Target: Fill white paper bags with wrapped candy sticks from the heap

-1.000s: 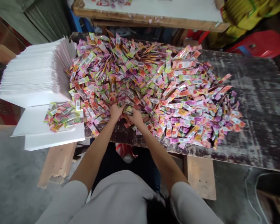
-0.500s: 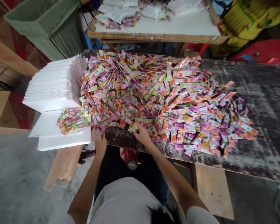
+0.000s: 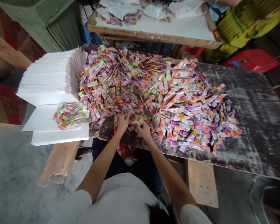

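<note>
Small, brightly printed stick packets (image 3: 135, 84) in pink, green, orange and purple lie in a broad heap along the dark worn table (image 3: 254, 124). My left hand (image 3: 123, 123) reaches into the heap's near edge, its fingers bent together among packets; whatever they grip is hidden. Just to the right, my right hand (image 3: 144, 130) pinches a green-and-pink stick packet (image 3: 139, 122) at the same edge. To the left, a smaller pile of packets (image 3: 71, 115) rests on a flat white envelope (image 3: 60, 136), in front of a thick stack of white envelopes (image 3: 46, 79).
Behind stands a wood-edged white table (image 3: 184, 28) with clear plastic bags (image 3: 121, 11) and more packets. A green bin (image 3: 44, 21) and cardboard boxes (image 3: 8, 107) are at left. A red plastic stool (image 3: 252, 60) and yellow sacks (image 3: 238, 28) sit at back right.
My left hand has moved right, from beside the envelopes to the heap near my right hand. My right hand stays at the near edge. The view has shifted slightly.
</note>
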Demonstrator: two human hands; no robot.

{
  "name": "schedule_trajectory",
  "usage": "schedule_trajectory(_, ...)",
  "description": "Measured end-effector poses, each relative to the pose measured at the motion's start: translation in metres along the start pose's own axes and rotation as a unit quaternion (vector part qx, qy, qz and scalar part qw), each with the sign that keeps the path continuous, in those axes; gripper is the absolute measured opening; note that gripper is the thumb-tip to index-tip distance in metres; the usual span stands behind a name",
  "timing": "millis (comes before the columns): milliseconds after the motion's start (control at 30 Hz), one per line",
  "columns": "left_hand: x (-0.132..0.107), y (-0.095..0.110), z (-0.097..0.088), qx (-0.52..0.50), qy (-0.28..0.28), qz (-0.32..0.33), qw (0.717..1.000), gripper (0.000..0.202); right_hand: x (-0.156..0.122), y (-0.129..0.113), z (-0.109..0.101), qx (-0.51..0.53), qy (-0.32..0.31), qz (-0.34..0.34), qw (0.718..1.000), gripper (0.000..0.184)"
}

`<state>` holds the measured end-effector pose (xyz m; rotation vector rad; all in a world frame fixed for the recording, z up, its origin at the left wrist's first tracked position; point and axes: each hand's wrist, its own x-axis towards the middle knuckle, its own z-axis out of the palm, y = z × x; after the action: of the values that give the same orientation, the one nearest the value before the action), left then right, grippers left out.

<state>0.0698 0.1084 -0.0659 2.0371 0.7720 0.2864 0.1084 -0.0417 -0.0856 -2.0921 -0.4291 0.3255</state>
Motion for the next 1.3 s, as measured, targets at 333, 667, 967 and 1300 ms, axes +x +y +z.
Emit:
schedule_trajectory(333,-0.035,-0.049,-0.07,-0.169,0.084,-0.156,0.97,0.032,0.003,0.003,-0.006,0.145,0.011,0.068,0.987,0.045)
schedule_trajectory(667,-0.033,-0.022,-0.072,-0.487,-0.1,-0.322,0.806,0.03,-0.005,-0.022,0.011,0.258,-0.106,0.114,0.953,0.039)
schedule_trajectory(967,-0.052,-0.022,-0.056,-0.475,-0.083,-0.228,0.846,0.046,-0.025,-0.03,0.029,0.301,-0.118,0.117,0.939,0.038)
schedule_trajectory(1300,-0.057,-0.019,-0.041,-0.585,-0.04,-0.212,0.782,0.037,-0.033,-0.048,0.047,0.298,-0.143,0.101,0.939,0.033)
